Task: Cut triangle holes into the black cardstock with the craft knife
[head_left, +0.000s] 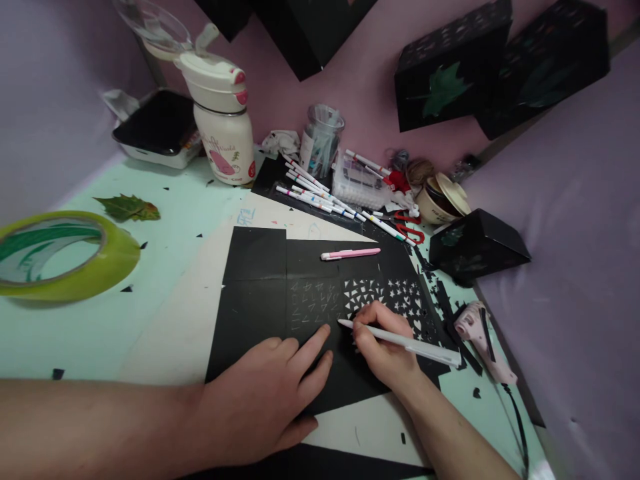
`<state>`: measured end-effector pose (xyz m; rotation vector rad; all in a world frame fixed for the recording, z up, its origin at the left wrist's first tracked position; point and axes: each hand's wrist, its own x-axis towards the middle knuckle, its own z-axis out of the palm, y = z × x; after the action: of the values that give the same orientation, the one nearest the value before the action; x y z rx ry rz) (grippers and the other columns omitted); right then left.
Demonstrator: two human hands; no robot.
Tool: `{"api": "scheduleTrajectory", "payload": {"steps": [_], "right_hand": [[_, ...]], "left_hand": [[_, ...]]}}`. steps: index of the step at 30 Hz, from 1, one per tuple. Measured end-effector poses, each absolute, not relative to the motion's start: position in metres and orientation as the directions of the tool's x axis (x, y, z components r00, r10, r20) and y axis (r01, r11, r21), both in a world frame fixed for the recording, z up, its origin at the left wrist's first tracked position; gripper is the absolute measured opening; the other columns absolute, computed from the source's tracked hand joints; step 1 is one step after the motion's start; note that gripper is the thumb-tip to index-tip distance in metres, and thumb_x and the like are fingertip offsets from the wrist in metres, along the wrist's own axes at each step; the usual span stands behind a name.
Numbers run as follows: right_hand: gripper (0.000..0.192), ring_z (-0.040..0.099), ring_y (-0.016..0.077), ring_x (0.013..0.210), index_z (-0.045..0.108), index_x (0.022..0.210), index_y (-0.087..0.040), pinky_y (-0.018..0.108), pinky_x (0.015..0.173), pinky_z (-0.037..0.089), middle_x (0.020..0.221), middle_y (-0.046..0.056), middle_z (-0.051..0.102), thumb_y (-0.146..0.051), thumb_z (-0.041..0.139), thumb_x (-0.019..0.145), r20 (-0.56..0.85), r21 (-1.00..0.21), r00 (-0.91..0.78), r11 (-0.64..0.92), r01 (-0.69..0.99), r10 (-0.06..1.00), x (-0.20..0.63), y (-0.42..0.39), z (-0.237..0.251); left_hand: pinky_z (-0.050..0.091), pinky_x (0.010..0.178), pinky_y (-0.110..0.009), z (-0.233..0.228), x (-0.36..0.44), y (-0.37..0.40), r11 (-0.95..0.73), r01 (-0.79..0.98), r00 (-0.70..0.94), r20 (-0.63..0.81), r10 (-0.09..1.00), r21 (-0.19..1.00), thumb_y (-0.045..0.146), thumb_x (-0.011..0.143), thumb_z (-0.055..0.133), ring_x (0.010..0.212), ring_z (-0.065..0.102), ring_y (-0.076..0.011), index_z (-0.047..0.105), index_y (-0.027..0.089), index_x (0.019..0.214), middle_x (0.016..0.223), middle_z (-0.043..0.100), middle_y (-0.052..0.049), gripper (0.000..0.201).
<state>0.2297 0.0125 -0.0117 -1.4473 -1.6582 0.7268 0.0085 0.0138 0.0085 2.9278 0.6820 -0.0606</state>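
Black card sheet point(247, 320) lies near-centre on mint table point(175, 207) beneath left hand point(270, 390), fingers loosely spread, and right hand point(385, 353), fingers pinching white pen point(430, 349) left of star cut-outs point(405, 290): likely faults, tearing if right hand drags, stray outlines if sheet slips.

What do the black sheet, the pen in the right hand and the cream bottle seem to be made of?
Black sheet: probably matte card, as it shows straight crease lines and crisp edges.
Pen: likely smooth plastic, going by its pale, milky look.
Bottle: perhaps painted metal, since a thin shiny band shows beneath the lid; the lid itself looks like plastic.
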Motion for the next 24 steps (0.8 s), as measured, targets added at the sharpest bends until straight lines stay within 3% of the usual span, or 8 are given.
{"api": "scheduleTrajectory", "payload": {"steps": [24], "right_hand": [[0.017, 0.052, 0.0131, 0.056, 0.051, 0.064, -0.022, 0.025, 0.055, 0.041, 0.058, -0.004, 0.055, -0.017, 0.057, 0.079, 0.148, -0.912, 0.173, 0.067, 0.404, 0.974, 0.2327, 0.0140, -0.0127]], "left_hand": [[0.052, 0.066, -0.042, 0.0045, 0.0065, 0.0121, -0.896, 0.432, 0.901, -0.008, 0.433, 0.105, 0.050, 0.087, 0.053, 0.084, 0.063, -0.0291, 0.052, 0.015, 0.134, 0.147, 0.042, -0.022, 0.059]]}}
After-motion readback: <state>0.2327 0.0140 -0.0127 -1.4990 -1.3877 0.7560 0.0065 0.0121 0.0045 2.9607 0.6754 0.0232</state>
